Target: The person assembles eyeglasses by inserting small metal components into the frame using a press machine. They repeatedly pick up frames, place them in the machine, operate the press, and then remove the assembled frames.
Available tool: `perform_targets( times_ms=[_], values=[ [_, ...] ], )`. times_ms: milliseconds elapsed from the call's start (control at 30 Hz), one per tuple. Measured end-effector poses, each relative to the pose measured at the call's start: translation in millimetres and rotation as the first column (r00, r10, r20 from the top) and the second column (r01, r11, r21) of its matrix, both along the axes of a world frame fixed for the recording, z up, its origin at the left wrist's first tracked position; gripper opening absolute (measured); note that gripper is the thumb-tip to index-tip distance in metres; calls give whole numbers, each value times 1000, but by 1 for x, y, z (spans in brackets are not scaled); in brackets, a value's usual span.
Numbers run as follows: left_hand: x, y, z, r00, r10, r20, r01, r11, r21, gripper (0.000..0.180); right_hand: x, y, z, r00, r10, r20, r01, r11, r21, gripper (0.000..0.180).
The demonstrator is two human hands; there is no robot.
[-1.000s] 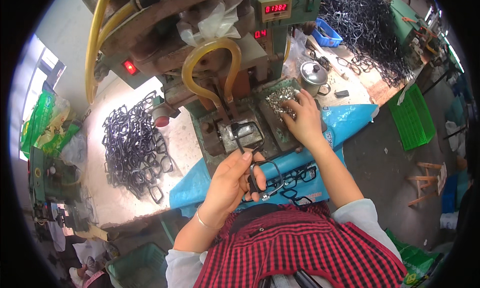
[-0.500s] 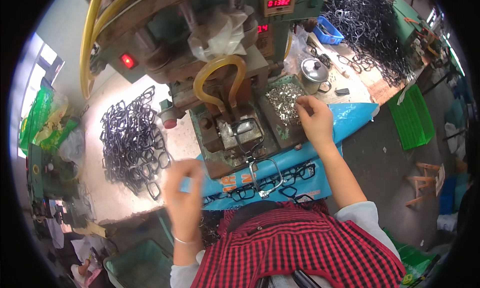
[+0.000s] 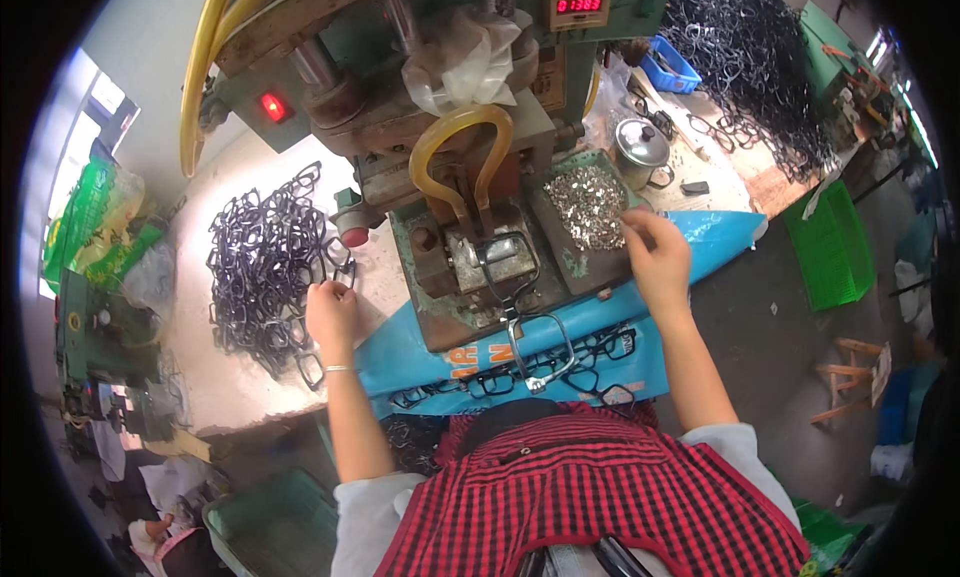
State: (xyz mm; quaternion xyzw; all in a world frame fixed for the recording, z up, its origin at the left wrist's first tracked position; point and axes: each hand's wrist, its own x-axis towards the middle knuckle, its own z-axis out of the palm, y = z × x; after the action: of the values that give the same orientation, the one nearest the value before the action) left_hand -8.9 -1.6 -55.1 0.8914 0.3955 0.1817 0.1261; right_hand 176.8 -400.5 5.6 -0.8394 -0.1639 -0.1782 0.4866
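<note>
My left hand (image 3: 332, 315) has its fingers closed at the right edge of a heap of dark eyeglass frames (image 3: 262, 267), apparently pinching one frame by its rim. At the tray of small shiny metal pieces (image 3: 586, 207) is my right hand (image 3: 658, 259), thumb and fingertips pressed together; whatever they hold is too small to make out. Between my hands, one eyeglass frame (image 3: 540, 339) rests with one rim on the metal block of a press (image 3: 500, 262). Its other rim hangs over the front edge toward me.
Yellow hoses (image 3: 418, 155) loop down in front of the press head. A red button (image 3: 354, 237) sticks out at its left. Blue sheeting (image 3: 400, 352) covers the front edge, with more frames on it. A lidded metal pot (image 3: 641, 143) and a blue basket (image 3: 670, 67) stand at the back right.
My left hand has moved left and up from the table's front to the heap of frames. My right hand stays at the metal pieces. The whole view has shifted slightly.
</note>
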Motion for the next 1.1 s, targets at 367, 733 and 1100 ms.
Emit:
perform_targets(
  times_ms=[367, 733, 1100],
  values=[
    [-10, 10, 32, 637, 708, 304, 595, -201, -778, 18, -22, 48, 80, 891, 423, 167, -440, 895, 80, 10],
    [-11, -63, 54, 495, 412, 765, 699, 335, -632, 5, -20, 96, 72, 817, 565, -119, -445, 748, 493, 20],
    [31, -128, 186, 94, -281, 955, 696, 704, 139, 14, -43, 118, 82, 705, 687, -175, -454, 627, 633, 52]
  ],
)
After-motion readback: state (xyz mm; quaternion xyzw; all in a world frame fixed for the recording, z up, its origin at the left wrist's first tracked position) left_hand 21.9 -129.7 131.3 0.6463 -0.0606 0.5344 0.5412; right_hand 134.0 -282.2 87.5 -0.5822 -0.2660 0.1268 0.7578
